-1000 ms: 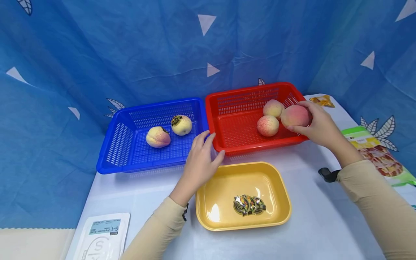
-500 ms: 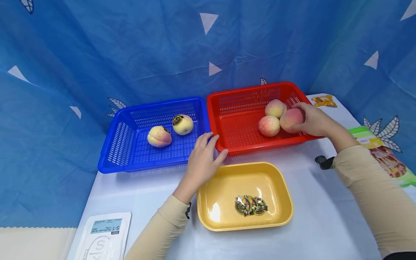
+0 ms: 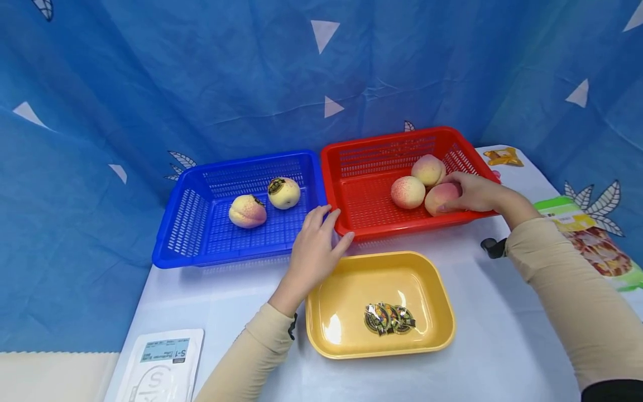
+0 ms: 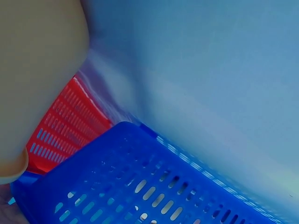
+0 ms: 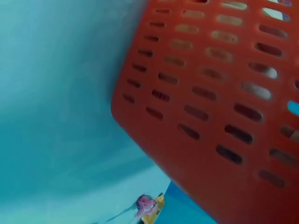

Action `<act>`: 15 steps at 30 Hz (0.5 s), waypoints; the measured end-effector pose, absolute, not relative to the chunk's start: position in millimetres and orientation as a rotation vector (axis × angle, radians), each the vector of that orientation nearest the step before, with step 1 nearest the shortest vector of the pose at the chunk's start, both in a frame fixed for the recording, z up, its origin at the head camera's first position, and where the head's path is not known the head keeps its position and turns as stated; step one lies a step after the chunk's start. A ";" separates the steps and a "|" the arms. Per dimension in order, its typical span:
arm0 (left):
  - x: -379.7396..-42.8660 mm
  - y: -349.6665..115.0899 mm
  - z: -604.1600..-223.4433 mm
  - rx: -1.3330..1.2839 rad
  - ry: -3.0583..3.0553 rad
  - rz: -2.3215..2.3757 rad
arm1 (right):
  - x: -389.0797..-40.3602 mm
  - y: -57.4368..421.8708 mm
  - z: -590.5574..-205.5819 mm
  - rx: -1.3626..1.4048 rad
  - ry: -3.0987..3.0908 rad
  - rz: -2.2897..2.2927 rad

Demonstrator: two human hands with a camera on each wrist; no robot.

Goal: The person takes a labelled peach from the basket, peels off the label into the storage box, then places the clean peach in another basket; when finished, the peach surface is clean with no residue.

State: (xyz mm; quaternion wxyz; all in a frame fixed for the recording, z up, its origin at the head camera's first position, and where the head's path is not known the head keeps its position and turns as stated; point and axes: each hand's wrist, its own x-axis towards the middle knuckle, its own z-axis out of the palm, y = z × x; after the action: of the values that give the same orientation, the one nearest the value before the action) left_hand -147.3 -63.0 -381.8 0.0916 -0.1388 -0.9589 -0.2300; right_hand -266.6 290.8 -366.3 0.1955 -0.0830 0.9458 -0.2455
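Observation:
My right hand (image 3: 476,193) reaches over the right end of the red basket (image 3: 387,230) and grips a pink peach (image 3: 439,201) low inside it. Beside this peach are a speckled peach (image 3: 407,192) and a pale peach (image 3: 428,170). My left hand (image 3: 312,251) has its fingers loosely bent by the adjoining corners of the red basket and the blue basket (image 3: 221,259); whether it touches them I cannot tell. Two peaches lie in the blue basket, a pinkish one (image 3: 246,213) and a yellowish one (image 3: 285,196), both with dark stickers. The right wrist view shows the red basket's slotted wall (image 5: 196,112).
A yellow tray (image 3: 321,349) holding several round stickers (image 3: 389,319) stands in front of the baskets. A white packet (image 3: 159,368) lies front left. To the right are a green food bag (image 3: 593,240) and a small gold-wrapped snack (image 3: 504,156). A blue curtain (image 3: 251,72) hangs behind.
My right hand has lowered the pink peach into the red basket, moving slightly left. The speckled peach has shifted a little left. My left hand has stayed nearly still.

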 end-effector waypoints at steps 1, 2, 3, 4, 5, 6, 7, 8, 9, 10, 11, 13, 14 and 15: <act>-147.3 -63.0 -381.8 -0.414 -2.848 -0.687 | -266.8 290.2 -366.5 -0.224 2.649 -0.700; -147.2 -62.9 -381.8 -0.415 -2.848 -0.688 | -267.0 290.0 -366.7 -0.221 2.651 -0.705; -147.1 -62.9 -381.7 -0.417 -2.847 -0.690 | -267.2 289.9 -367.0 -0.217 2.651 -0.711; -147.1 -62.8 -381.8 -0.417 -2.847 -0.690 | -267.0 289.8 -367.0 -0.218 2.654 -0.716; -147.2 -62.8 -381.9 -0.418 -2.843 -0.691 | -266.9 290.0 -367.1 -0.224 2.660 -0.717; -147.2 -62.9 -382.1 -0.418 -2.840 -0.690 | -266.6 289.9 -367.2 -0.235 2.666 -0.717; -147.2 -63.0 -382.2 -0.419 -2.836 -0.688 | -265.9 289.6 -367.2 -0.244 2.669 -0.722; -147.2 -63.2 -382.4 -0.421 -2.830 -0.687 | -265.1 289.5 -367.2 -0.251 2.670 -0.727; -147.2 -63.4 -382.5 -0.424 -2.827 -0.687 | -264.4 289.5 -367.2 -0.256 2.672 -0.729; -147.1 -63.7 -382.5 -0.427 -2.820 -0.690 | -263.4 289.3 -367.0 -0.263 2.673 -0.730; -146.9 -64.1 -382.4 -0.431 -2.813 -0.697 | -262.6 289.0 -366.9 -0.269 2.674 -0.732; -146.0 -65.5 -381.7 -0.437 -2.805 -0.718 | -260.8 288.4 -366.4 -0.282 2.671 -0.740; -145.1 -66.7 -380.9 -0.438 -2.803 -0.737 | -260.0 288.1 -365.9 -0.289 2.672 -0.740; -144.0 -68.1 -379.7 -0.437 -2.800 -0.752 | -259.2 287.5 -365.2 -0.300 2.679 -0.739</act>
State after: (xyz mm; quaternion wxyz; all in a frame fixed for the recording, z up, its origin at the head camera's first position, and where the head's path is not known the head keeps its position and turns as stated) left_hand -144.0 -68.1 -379.7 0.1047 -0.1481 -0.9497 -0.2552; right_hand -259.2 287.5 -365.2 0.1724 -0.1057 0.9440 -0.2606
